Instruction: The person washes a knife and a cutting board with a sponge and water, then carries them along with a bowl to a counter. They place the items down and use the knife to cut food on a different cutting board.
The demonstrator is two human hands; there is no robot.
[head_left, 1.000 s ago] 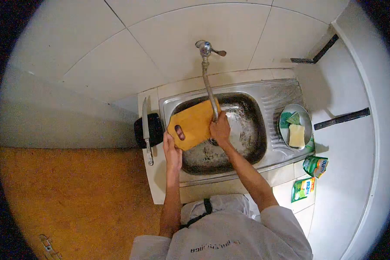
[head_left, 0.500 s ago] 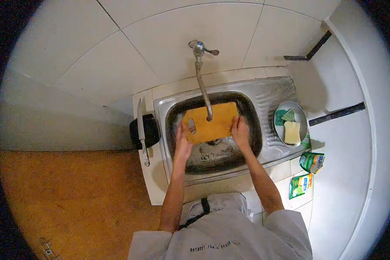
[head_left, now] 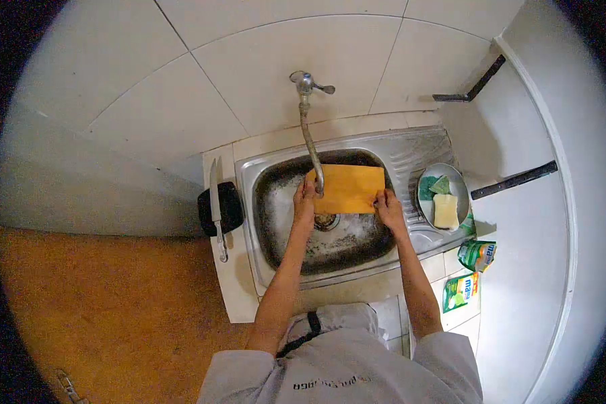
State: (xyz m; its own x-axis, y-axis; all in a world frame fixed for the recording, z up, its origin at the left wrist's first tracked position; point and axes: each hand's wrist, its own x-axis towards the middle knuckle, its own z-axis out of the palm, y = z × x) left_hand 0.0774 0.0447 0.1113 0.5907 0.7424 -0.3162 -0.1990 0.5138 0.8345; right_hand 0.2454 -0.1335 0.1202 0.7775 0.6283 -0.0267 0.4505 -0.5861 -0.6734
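A wooden cutting board (head_left: 349,188) is held over the sink basin (head_left: 276,236), under the spout of the wall faucet (head_left: 310,135). My left hand (head_left: 304,205) grips its left end, thumb and fingers closed on the edge. At the lower right corner, my right hand (head_left: 388,210) has its fingers closed round the board. The end of the spout overlaps the board's left part in this view. Below the board the drain (head_left: 326,221) shows, with dark specks on the basin floor.
Left of the sink, a large knife (head_left: 215,202) lies across a black container (head_left: 231,207). On the right drainboard, a plate (head_left: 424,214) holds green scouring pads (head_left: 428,188) and a pale yellow sponge (head_left: 446,211). Two green packets (head_left: 477,256) (head_left: 459,292) lie on the tiled counter.
The cutting board has moved right in the basin, with both hands still on it. Its handle hole no longer shows, and its left end now sits near the spout.
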